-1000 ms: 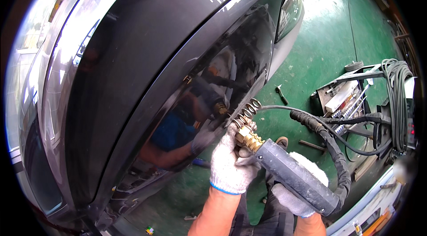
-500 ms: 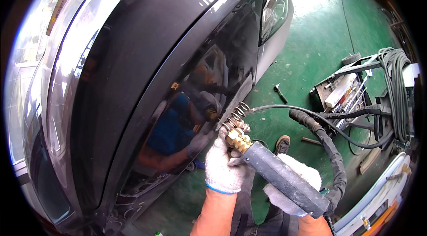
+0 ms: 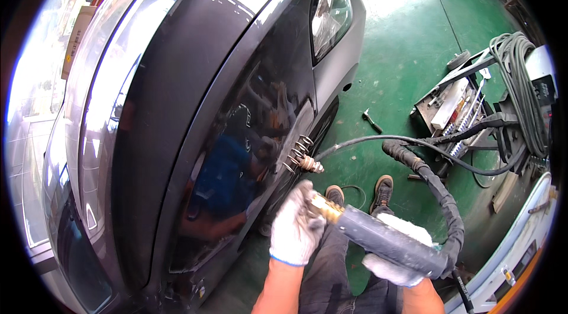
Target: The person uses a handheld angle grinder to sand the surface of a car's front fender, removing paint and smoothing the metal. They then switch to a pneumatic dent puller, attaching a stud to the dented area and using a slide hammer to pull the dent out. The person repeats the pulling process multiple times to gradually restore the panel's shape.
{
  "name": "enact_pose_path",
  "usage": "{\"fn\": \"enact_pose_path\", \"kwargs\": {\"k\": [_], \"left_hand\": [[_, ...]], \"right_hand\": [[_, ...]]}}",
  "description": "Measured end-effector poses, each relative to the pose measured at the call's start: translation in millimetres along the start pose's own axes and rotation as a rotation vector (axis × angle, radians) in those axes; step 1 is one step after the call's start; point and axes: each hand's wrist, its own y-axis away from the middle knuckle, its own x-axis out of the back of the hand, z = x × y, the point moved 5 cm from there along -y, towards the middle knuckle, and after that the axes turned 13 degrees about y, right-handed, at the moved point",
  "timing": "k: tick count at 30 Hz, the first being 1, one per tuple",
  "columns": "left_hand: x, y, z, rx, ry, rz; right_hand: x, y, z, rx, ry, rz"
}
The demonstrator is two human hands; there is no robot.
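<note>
My right hand (image 3: 393,271), in a white glove, is wrapped round the dark grey body of a spot-welding gun (image 3: 387,240). Its brass tip (image 3: 327,207) points up and left. My left hand (image 3: 296,231), gloved too, is closed at that tip, fingertips against the brass end; anything small between them is hidden. Just beyond stands a metal fitting (image 3: 310,164) with a coil spring round it, against a dull sanded patch (image 3: 300,127) on the glossy dark car panel (image 3: 236,136). A black cable (image 3: 378,139) runs from this fitting to the right.
A wheeled cart (image 3: 452,101) holding tools and a coiled grey cable (image 3: 520,89) stands at right. The gun's thick wrapped cable (image 3: 441,201) loops toward it. A small hand tool (image 3: 372,121) lies on the green floor. A pale panel (image 3: 509,249) leans at lower right.
The gun and both hands have moved down and back from the car panel, leaving a gap between brass tip and spring. The spring fitting stays against the panel. My view has shifted.
</note>
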Motion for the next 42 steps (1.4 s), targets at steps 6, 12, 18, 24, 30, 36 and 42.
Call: {"fn": "enact_pose_path", "kwargs": {"k": [6, 12, 18, 24, 30, 36, 42], "left_hand": [[63.2, 52.7, -13.3, 0.184, -0.214, 0.001], [67.2, 78.3, -19.5, 0.140, -0.275, 0.096], [71.7, 68.0, -60.1, 0.043, -0.420, 0.168], [66.2, 47.0, -119.0, 0.078, -0.415, 0.123], [13.5, 36.8, -160.6, 0.010, -0.462, 0.018], [-15.4, 26.9, -183.8, 0.118, -0.467, 0.014], [-124.1, 28.1, -187.7, -0.054, -0.698, -0.201]], "right_hand": [[19.5, 100.0, 36.4, -0.578, -0.675, 0.011], [8.2, 121.6, 45.5, -0.716, -0.786, -0.165], [18.8, 132.5, 75.8, -0.761, -0.818, -0.257], [91.0, 153.2, 103.0, -0.765, -0.704, -0.378], [139.9, 183.5, 126.5, -0.862, -0.997, -0.285], [150.1, 160.2, 122.1, -0.693, -1.109, -0.459], [152.8, 162.9, 94.0, -0.808, -1.340, -0.355]]}}
